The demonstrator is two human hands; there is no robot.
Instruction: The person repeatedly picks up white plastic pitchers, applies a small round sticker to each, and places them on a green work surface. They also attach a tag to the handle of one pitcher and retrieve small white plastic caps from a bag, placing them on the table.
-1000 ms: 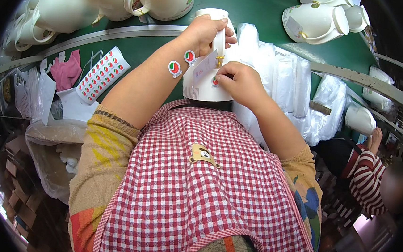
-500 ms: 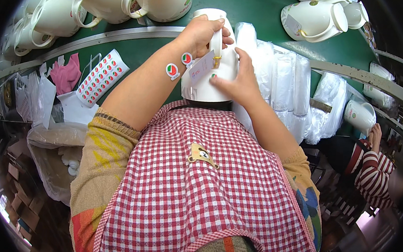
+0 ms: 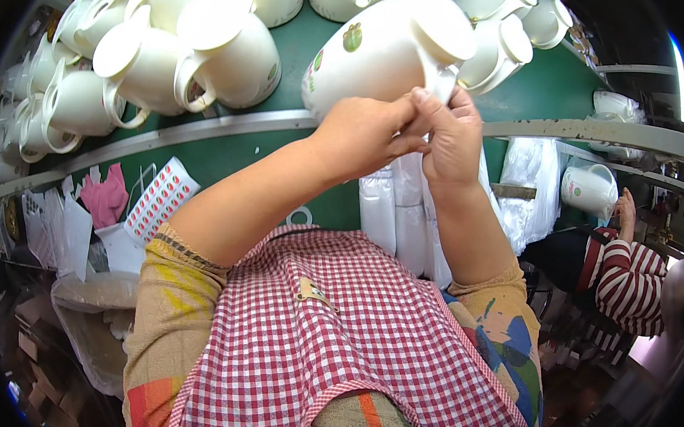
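Note:
A white ceramic jug (image 3: pixel 362 54) with green and pink printed motifs leans over the green work surface, its rounded mouth toward the upper right. Its handle (image 3: pixel 439 81) points down toward me. My right hand (image 3: pixel 454 138) is closed at that handle, thumb bent on top. Beside it, touching the right fingers, my left hand (image 3: pixel 364 139) is closed with fingertips pinched together. Whatever lies between the left fingertips is hidden.
White jugs (image 3: pixel 149 62) crowd the far left, others stand at the back right. A metal rail (image 3: pixel 597 136) crosses the surface. Plastic-wrapped bundles (image 3: pixel 378 208), a sticker sheet (image 3: pixel 162 199), a pink cloth (image 3: pixel 105 195) and a lined bin (image 3: pixel 94 298) are nearer. Another person (image 3: pixel 626 276) handles a jug at right.
Both hands have moved from a jug held close to my apron up and away to a jug farther out. The two stickers on my left forearm no longer show. My view has tilted up.

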